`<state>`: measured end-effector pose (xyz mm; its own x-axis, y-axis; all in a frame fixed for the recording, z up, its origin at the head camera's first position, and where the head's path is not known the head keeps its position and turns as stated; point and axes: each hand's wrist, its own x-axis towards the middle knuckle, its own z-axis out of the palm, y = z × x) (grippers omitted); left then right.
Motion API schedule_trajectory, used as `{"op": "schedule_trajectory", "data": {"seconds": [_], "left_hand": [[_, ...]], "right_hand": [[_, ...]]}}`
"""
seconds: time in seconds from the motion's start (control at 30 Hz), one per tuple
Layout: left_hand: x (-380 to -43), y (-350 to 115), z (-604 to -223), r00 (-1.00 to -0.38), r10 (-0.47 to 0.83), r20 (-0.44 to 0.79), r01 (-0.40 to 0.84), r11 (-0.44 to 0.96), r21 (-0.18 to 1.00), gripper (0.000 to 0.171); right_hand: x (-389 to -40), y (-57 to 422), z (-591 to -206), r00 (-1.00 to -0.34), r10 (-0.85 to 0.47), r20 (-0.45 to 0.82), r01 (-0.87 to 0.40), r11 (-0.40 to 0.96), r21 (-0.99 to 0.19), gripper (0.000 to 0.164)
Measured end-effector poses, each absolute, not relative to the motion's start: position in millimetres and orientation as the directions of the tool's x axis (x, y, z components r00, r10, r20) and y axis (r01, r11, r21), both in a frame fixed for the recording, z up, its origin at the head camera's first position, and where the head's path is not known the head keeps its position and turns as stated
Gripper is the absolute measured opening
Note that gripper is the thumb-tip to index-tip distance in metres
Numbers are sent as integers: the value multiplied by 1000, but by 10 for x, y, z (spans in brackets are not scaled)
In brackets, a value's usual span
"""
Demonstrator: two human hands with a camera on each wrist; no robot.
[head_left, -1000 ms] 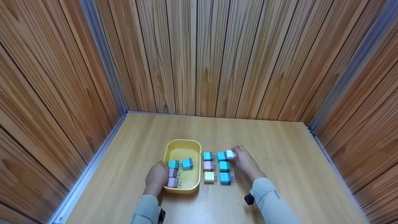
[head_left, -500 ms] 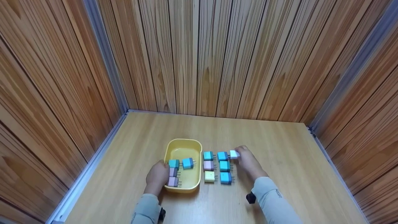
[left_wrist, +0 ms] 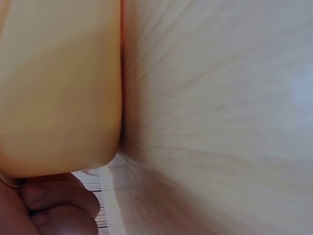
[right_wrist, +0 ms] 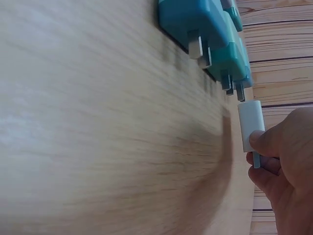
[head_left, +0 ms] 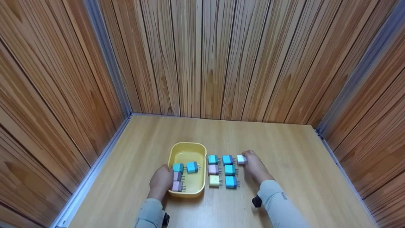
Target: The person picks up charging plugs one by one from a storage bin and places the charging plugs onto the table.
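Observation:
A white plug adapter [right_wrist: 251, 122] with metal prongs is pinched between the thumb and fingers of my right hand [head_left: 255, 165], at the right end of the back row. To its left stand plug adapters in two columns: teal [head_left: 213, 159], lilac [head_left: 213, 169] and pale yellow [head_left: 214, 180], then blue [head_left: 227, 160], teal [head_left: 230, 170] and blue [head_left: 231, 182]. My left hand [head_left: 161, 180] grips the left wall of a yellow tray [head_left: 187, 194]. Inside the tray lie a teal adapter [head_left: 177, 167], a blue one [head_left: 191, 167] and two lilac ones [head_left: 177, 186].
The light wood table [head_left: 152, 133] is enclosed by wood-panelled walls [head_left: 208, 63] at the back and both sides. Grey metal strips [head_left: 109, 57] run along the corners. Prongs of the standing adapters point right.
My right hand has moved slightly right with the white adapter, opening a small gap from the blue adapter beside it. The left hand and the tray look still.

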<state>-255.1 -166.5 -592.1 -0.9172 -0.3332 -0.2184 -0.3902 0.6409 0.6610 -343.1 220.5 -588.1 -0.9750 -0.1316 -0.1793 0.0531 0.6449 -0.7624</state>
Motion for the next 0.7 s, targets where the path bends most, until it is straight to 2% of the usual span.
{"op": "schedule_trajectory", "data": {"seconds": [0.07,0.13,0.23,0.7], "left_hand": [[-2544,-1668,-5936,-919,-331,-213,-385,647,658,35],[-2536,-1673,-5946,-919,-325,-223,-387,637,666,35],[-2536,-1679,-5957,-915,-327,-234,-396,627,671,34],[-2537,-1646,-5956,-896,-337,-288,-436,555,708,31]], "right_hand": [[-3451,2205,-5922,-978,-133,-161,32,667,-745,44],[-3450,2202,-5953,-967,-101,-234,129,600,-790,42],[-3460,2193,-5990,-945,-64,-319,245,507,-826,52],[-3339,2226,-5885,-908,-55,-416,356,421,-834,58]]}}
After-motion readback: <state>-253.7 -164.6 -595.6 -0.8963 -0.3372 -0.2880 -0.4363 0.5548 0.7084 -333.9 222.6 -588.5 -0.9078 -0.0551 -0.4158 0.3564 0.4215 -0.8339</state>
